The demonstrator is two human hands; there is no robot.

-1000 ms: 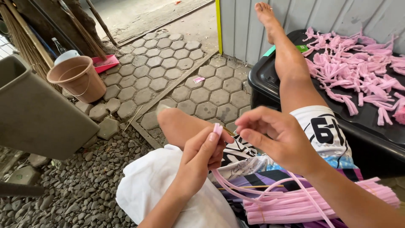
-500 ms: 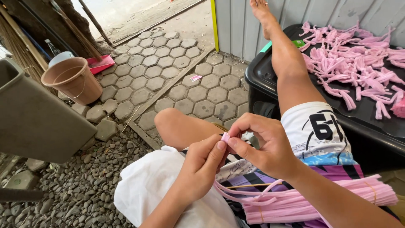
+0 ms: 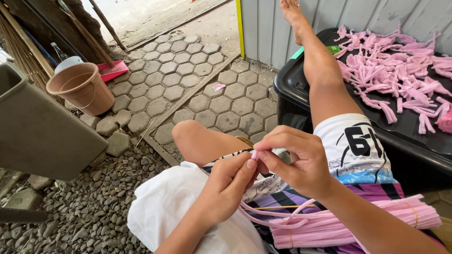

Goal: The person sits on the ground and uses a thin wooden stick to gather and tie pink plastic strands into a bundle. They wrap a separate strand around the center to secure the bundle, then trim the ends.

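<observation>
Over the lap, the left hand (image 3: 226, 186) and the right hand (image 3: 296, 160) both pinch closed on the end of one thin pink strip (image 3: 254, 154), fingertips touching. To do this step well, I think the pinch should stay near the tip, with the loose tail hanging free toward the bundle of pink strips (image 3: 348, 225), not tangled. Finished pink pieces (image 3: 400, 75) lie on the black bin lid (image 3: 292, 80).

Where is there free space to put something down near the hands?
The hexagon paving between the brown pot and the black bin is mostly bare. The bin's lid is bare along its near edge; farther back, pink pieces crowd it. The lap is crowded: white bag, pink strip bundle, both hands.
</observation>
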